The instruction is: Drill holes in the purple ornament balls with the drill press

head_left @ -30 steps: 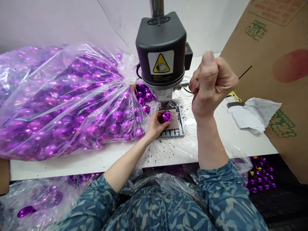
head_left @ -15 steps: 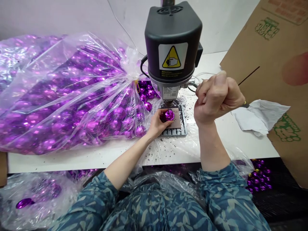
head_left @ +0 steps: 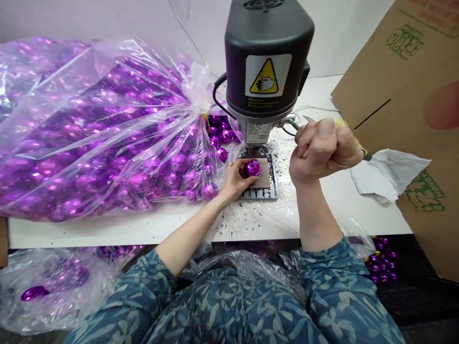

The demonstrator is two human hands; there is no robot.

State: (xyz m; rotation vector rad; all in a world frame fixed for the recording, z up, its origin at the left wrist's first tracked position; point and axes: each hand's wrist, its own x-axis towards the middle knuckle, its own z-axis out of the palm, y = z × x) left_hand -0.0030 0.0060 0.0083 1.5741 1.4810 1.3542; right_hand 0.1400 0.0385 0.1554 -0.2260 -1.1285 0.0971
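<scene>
Between the thumb and fingers of my left hand (head_left: 236, 179) is a shiny purple ball ornament (head_left: 254, 168). It rests on a brown board (head_left: 264, 177) lying on the slotted metal base (head_left: 275, 191) of a bench drill press (head_left: 267, 62). Just above the ball sits the drill's chuck (head_left: 254, 150); whether a bit touches the ball cannot be made out. My right hand (head_left: 324, 150) is a closed fist around the drill press's lever handle (head_left: 293, 124), at the right of the motor housing.
A big clear bag of purple balls (head_left: 118, 129) covers the table's left side, with loose balls (head_left: 222, 136) beside its tied neck. Dark shavings litter the white table (head_left: 179, 229). At the right stand crumpled paper (head_left: 389, 174) and a cardboard box (head_left: 401, 119). More balls (head_left: 382, 260) lie below.
My right hand has lowered slightly relative to the drill head, still on the lever. My left hand keeps the ball on the board. The whole view has shifted a little.
</scene>
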